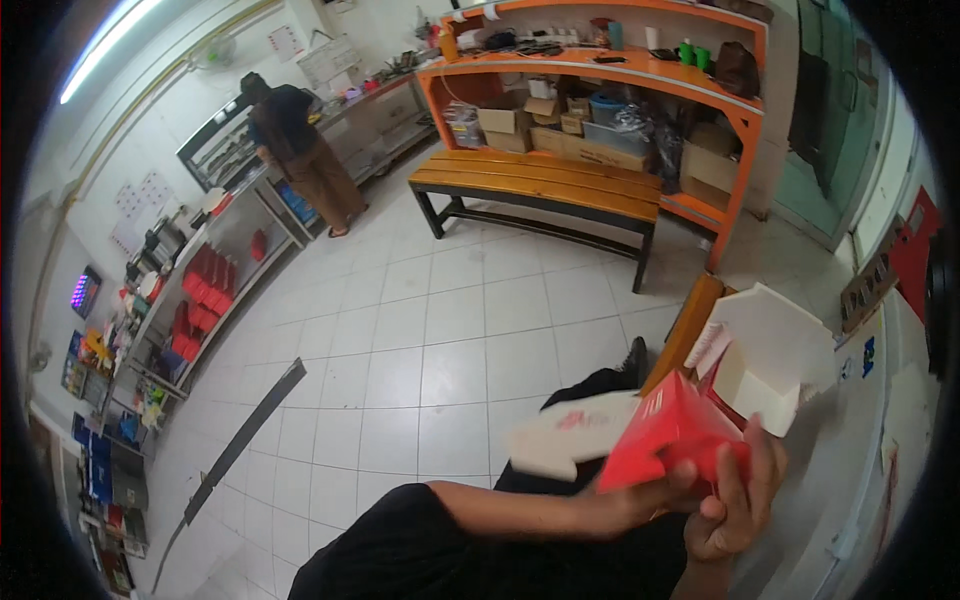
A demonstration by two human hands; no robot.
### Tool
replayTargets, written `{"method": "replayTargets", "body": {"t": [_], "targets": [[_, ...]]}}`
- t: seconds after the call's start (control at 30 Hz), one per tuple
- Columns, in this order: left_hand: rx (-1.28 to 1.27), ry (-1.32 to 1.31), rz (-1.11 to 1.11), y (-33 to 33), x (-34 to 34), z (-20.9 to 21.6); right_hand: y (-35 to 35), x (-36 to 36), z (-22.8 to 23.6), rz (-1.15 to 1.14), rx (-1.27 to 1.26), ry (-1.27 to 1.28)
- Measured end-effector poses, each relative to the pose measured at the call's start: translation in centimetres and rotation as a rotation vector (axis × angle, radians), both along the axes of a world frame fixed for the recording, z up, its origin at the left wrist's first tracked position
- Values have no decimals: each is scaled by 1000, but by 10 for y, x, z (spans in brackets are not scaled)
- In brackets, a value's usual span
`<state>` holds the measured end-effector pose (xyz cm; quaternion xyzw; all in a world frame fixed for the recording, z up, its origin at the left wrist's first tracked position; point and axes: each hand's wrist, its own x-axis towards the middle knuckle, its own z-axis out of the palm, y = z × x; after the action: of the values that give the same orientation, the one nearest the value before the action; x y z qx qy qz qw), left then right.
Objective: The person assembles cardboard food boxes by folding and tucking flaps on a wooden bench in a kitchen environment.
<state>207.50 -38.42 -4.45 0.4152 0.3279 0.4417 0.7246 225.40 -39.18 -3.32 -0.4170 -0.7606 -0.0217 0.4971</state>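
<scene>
A red and white folding food carton (pixel 668 428) is held up in front of my lap at the lower right. My left hand (pixel 640 503) grips its lower edge, the fingers partly hidden by the red panel. Curled at the carton's right side is my right hand (pixel 737 492), closed on it. A white flap (pixel 572 436) with faint red print sticks out to the left, slightly blurred. Just behind lies an open white carton (pixel 765 365) with its inside showing; whether it is joined to the red one I cannot tell.
A wooden bench (pixel 535 185) stands ahead, before an orange shelf unit (pixel 590 68) with cardboard boxes. Another wooden seat edge (pixel 685 335) is near my knee. Far left, a person (pixel 295 140) stands at a metal counter; folded red cartons (pixel 210 280) fill a lower shelf. A dark strip (pixel 245 440) crosses the floor.
</scene>
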Motion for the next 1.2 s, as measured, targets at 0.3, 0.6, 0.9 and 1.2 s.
{"method": "replayTargets", "body": {"t": [0.3,0.6,0.9,1.2], "targets": [[318,-230,189,6,5,7,6,-18,-23,-78,-84,-226],[982,730,-299,29,-60,47,18,50,24,347,-800,54],[911,849,-214,32,-63,56,39,38,-54,605,-633,602],[567,858,3,37,-43,48,40,34,-52,452,-270,578]]}}
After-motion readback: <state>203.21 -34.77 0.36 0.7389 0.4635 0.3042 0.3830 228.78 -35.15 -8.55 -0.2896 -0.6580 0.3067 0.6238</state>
